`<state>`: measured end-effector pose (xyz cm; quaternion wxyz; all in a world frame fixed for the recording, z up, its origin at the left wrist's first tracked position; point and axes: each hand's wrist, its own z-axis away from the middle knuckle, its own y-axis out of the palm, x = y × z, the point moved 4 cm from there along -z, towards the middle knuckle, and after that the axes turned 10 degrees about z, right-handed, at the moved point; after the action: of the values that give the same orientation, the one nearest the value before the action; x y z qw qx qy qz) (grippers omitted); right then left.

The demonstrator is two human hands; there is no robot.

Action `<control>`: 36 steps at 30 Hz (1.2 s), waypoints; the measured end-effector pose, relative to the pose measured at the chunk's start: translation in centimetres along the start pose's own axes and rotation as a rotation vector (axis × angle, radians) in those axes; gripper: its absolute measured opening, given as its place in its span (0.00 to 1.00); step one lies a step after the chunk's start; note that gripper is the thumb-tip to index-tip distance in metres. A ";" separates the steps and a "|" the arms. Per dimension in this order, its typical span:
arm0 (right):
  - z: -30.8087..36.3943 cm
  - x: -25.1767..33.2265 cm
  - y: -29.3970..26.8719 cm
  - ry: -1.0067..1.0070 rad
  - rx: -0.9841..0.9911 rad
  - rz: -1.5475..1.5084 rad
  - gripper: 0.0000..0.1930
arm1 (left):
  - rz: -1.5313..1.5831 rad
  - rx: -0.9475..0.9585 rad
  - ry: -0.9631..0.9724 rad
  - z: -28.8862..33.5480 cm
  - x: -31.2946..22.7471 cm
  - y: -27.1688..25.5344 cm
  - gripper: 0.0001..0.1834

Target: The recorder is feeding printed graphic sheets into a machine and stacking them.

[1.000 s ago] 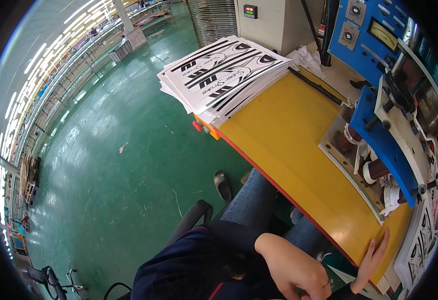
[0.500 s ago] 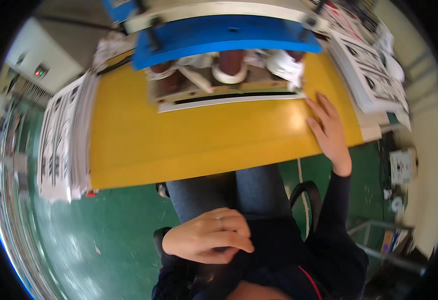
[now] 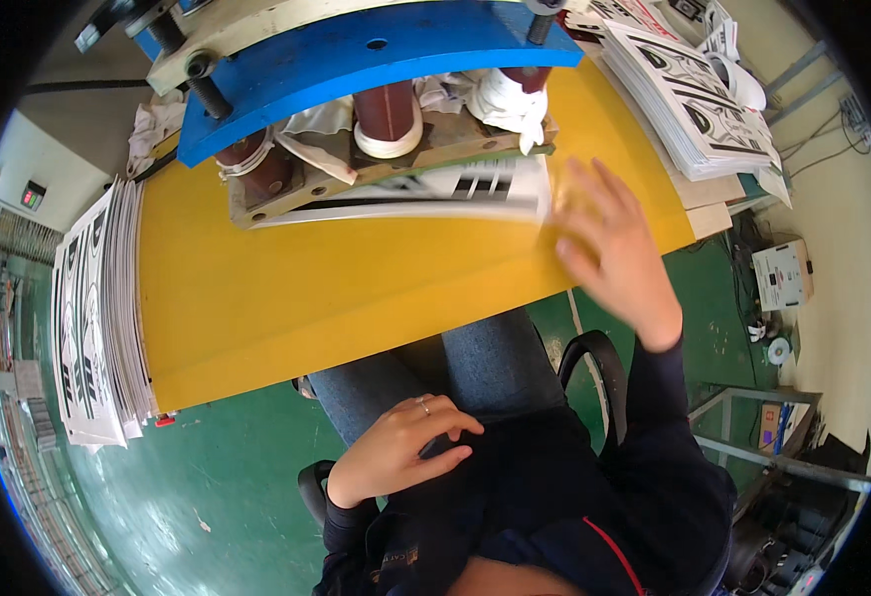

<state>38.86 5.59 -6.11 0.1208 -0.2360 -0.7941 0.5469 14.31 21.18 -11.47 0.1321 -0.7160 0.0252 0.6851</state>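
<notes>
A white sheet with black print (image 3: 495,189) lies partly under the metal plate (image 3: 395,164) of a press with a blue upper plate (image 3: 356,84). Its right end shows, smeared by motion; the rest is hidden beneath the press. At that right end is my right hand (image 3: 619,253), palm down over the yellow table (image 3: 386,268), fingers and thumb apart. The fingertips are blurred, so whether they touch the sheet is unclear. My left hand (image 3: 400,447), wearing a ring, rests in front of my body at my lap, holding nothing, its fingers loosely apart.
A stack of printed sheets (image 3: 97,308) stands at the table's left edge. Another stack of printed sheets (image 3: 694,104) lies at the far right. White cloths (image 3: 505,107) wrap the press's brown columns. A chair armrest (image 3: 599,372) is beside my right leg.
The sheet's right end has come out from under the press, uncovering more print. My right hand has shifted slightly left. My left hand's fingers have loosened. The whole view has turned.
</notes>
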 end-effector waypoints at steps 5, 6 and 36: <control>4.0 9.9 -2.7 -0.737 0.565 -1.263 0.16 | 0.359 -0.277 -0.105 2.3 3.9 0.1 0.28; 2.9 8.8 -2.7 -0.648 0.476 -1.263 0.16 | 0.319 -0.547 -0.233 3.9 4.0 0.0 0.27; 0.9 12.6 -0.6 -0.567 0.320 -0.523 0.39 | -1.014 -1.396 0.036 15.4 -8.3 -17.0 0.18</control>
<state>27.50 11.04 -6.69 0.0673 0.1555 -0.7340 0.6576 2.46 39.80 -1.07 -0.0486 -0.5688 -0.7221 0.3908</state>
